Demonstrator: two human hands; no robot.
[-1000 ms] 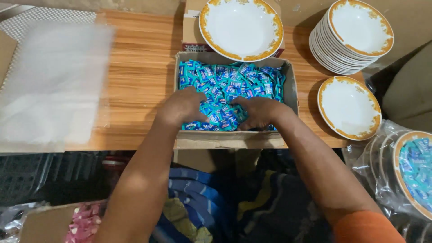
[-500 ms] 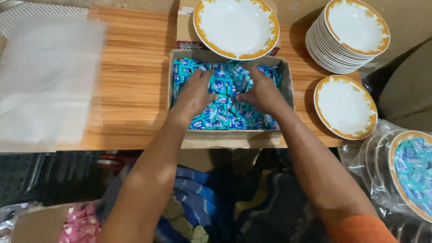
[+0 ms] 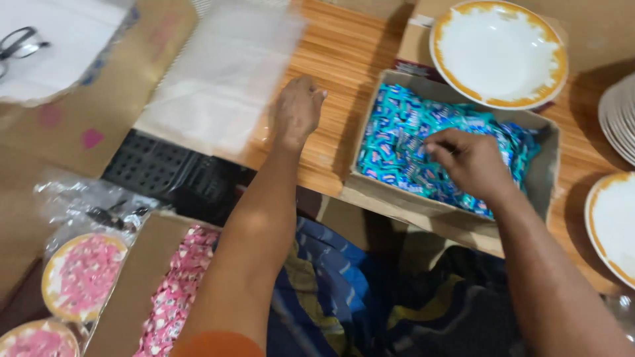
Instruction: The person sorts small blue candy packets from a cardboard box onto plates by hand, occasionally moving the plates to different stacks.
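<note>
A cardboard box on the wooden table is full of small blue wrapped sweets. My right hand rests in the box on top of the sweets, fingers curled into them. My left hand is outside the box, over the table beside a stack of clear plastic bags; its fingers are loosely bent and I see nothing in it. A white plate with an orange rim sits just behind the box.
More orange-rimmed plates sit at the right edge: a stack and one plate. At lower left a box of pink sweets and bagged plates of pink sweets. A black perforated crate sits below the bags.
My left hand left the box of blue sweets and moved left toward the plastic bags. The view swung left, showing the pink sweets. My right hand stays in the box.
</note>
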